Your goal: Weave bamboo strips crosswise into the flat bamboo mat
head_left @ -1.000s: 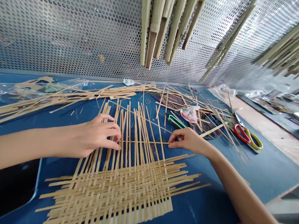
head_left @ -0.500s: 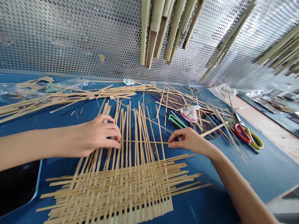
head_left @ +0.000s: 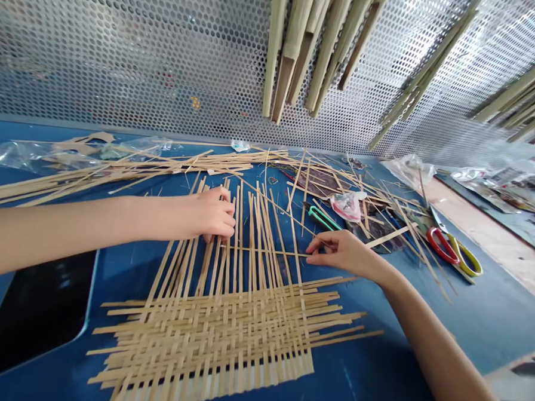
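A half-woven mat of flat bamboo strips [head_left: 224,333] lies on the blue table [head_left: 467,319], its loose upright strips [head_left: 252,223] fanning away from me. A thin horizontal strip [head_left: 265,251] is threaded across those uprights. My right hand [head_left: 343,252] pinches the right end of that thin strip. My left hand [head_left: 213,212] is curled over the tops of the left uprights, fingers closed around a few of them.
A pile of loose bamboo strips [head_left: 116,168] runs along the back left. Red-and-yellow scissors [head_left: 453,252], green-handled scissors [head_left: 323,218] and plastic bags [head_left: 348,205] lie at the right. Bamboo slats [head_left: 302,53] hang on the perforated metal wall. A dark opening [head_left: 32,314] sits at the left.
My left hand has moved up and to the right, from the thin strip's left end to the upper parts of the uprights. The right hand has stayed put. The camera has shifted slightly.
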Tool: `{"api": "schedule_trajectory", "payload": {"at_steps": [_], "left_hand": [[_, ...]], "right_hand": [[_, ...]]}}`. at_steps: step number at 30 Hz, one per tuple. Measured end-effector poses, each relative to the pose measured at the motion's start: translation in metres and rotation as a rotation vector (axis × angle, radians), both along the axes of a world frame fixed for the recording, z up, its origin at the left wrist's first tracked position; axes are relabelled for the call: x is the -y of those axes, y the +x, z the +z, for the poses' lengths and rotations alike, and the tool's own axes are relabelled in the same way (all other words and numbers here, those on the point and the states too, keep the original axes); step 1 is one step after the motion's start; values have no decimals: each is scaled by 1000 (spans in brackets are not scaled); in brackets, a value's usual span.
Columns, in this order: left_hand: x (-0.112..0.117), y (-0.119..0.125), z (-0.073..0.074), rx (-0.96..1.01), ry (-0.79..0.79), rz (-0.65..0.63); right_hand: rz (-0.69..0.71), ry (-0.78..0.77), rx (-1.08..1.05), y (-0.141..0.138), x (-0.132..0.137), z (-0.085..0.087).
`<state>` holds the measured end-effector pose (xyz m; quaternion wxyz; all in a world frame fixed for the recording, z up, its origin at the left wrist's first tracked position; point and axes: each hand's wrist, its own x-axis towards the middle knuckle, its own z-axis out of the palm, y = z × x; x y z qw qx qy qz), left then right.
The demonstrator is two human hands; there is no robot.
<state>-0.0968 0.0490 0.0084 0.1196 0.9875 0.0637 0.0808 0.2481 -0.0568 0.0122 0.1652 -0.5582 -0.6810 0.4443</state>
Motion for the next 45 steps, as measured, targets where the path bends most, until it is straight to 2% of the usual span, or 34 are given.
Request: {"api": "schedule_trajectory", "payload": {"at_steps": [3, 9, 12, 17, 26, 34, 45], "left_hand": [[-6, 0, -3, -35, -91, -89], [-1, 5, 5, -43, -124, -101], [-4, 7, 4, -72, -103, -101], [2, 12, 5, -120, -20, -49], [23, 15, 29, -269, 146, 6], [28, 18, 34, -299, 123, 43], [29, 17, 37, -256, 59, 70]], "right_hand": [[-2, 2, -11, 1, 0, -2], [-18, 22, -4, 0, 0, -4], [-26, 33, -9, -1, -1, -4], [-15, 45, 12, -3, 0, -4], [-9, 90, -7, -12, -2, -6], [1, 73, 75, -2, -2, -2], [-10, 100, 30, -10, -8, -11]]}}
